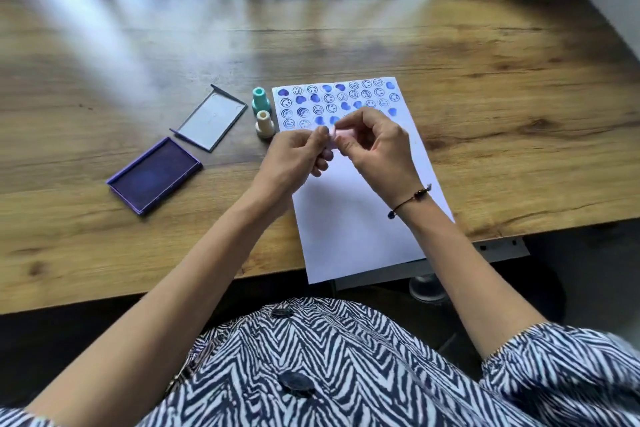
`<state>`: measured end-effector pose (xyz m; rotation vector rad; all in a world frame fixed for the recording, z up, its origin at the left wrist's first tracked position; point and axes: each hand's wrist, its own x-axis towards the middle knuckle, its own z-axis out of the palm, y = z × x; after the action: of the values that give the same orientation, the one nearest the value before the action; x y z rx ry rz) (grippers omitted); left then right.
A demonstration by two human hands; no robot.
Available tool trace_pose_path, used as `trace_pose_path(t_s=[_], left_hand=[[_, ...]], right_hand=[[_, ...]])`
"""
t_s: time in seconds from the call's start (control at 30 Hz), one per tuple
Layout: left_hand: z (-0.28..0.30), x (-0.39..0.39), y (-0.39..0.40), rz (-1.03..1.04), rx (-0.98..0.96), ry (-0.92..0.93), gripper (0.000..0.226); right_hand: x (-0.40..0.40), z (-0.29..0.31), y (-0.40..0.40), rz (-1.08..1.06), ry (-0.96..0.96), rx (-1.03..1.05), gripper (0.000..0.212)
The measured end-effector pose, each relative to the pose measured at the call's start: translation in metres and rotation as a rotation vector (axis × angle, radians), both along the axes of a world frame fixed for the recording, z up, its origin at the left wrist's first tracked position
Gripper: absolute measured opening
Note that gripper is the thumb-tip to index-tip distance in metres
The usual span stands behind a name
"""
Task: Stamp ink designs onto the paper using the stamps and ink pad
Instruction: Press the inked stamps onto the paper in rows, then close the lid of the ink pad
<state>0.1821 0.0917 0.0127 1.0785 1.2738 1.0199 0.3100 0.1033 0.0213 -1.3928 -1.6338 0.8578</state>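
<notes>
A: Where is the stamp in play?

B: A small pink stamp (pixel 333 135) sits between both hands, above the paper (pixel 349 218). The left hand (pixel 298 158) pinches it with thumb and fingertips closed narrow around its near end; the right hand (pixel 375 146) grips its far end the same way, fingers curled tight.

A: And the other stamps?

B: 2 stand upright just off the paper's left edge, at 10 o'clock from the hands: a teal stamp (pixel 260 101) and, touching or just beside it toward the viewer, a cream stamp (pixel 265 125).

A: The ink pad?

B: The ink pad (pixel 154 175) lies open at 9 o'clock from the hands, well apart, purple surface up. Its lid (pixel 209 118) lies flat just beyond it, at 1 o'clock from the pad.

A: The paper's state?

B: Rows of blue hearts and smiley faces fill its top part; the lower part is blank. Its near edge overhangs the wooden table (pixel 138 45). A bracelet (pixel 410 200) circles the right wrist.
</notes>
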Motion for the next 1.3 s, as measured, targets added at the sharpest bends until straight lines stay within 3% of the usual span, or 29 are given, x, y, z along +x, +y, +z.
trace_pose_path(t_s=[0.27,0.57,0.77,0.87,0.97,1.13,1.3], left_hand=[[-0.018,-0.052,-0.025,0.378,-0.001,0.062,0.025],[-0.013,-0.08,-0.04,0.459,0.017,0.205,0.012],[0.002,-0.098,-0.012,0.337,0.181,0.796,0.036],[0.002,-0.104,0.015,0.145,0.142,1.161,0.054],[0.002,-0.104,0.035,0.055,0.097,1.35,0.057],[-0.002,-0.105,0.045,0.039,0.066,1.339,0.055],[0.004,-0.109,0.046,0.056,0.045,1.174,0.064]], right_hand=[[-0.061,-0.006,0.013,0.169,-0.224,0.12,0.021],[-0.08,-0.021,0.009,0.236,-0.433,0.262,0.028],[-0.073,-0.013,0.007,0.189,-0.457,0.27,0.04],[-0.069,-0.005,0.004,0.153,-0.484,0.301,0.041],[-0.069,0.005,0.002,0.143,-0.505,0.35,0.04],[-0.08,0.014,-0.002,0.176,-0.427,0.374,0.034],[-0.097,0.019,-0.006,0.206,-0.29,0.245,0.025]])
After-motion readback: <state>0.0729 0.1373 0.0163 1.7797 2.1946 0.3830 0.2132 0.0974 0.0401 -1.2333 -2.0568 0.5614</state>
